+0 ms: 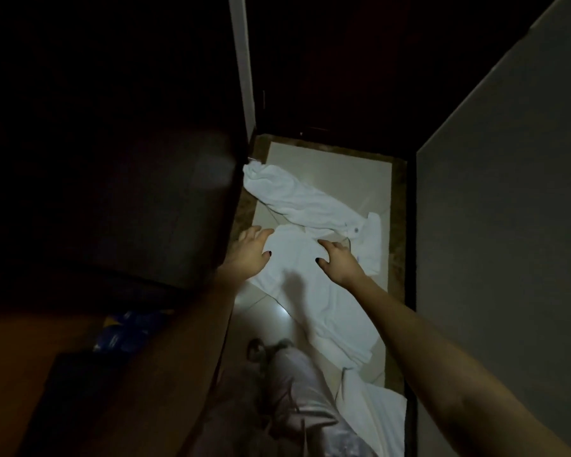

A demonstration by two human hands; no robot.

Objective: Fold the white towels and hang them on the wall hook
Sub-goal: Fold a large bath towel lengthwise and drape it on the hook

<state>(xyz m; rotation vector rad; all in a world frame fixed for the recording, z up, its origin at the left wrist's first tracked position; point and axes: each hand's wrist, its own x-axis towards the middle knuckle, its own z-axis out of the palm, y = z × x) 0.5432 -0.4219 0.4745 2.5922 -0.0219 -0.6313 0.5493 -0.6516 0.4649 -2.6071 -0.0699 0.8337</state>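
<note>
Downward, left grip and right grip, both apart, on flat towel; rumpled towel beyond.

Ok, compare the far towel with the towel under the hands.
The far towel is bunched into a rumpled roll; the near towel lies spread flatter. The far towel has no hand over it; the near towel sits beneath the left hand and right hand. Both are white, on the floor.
</note>
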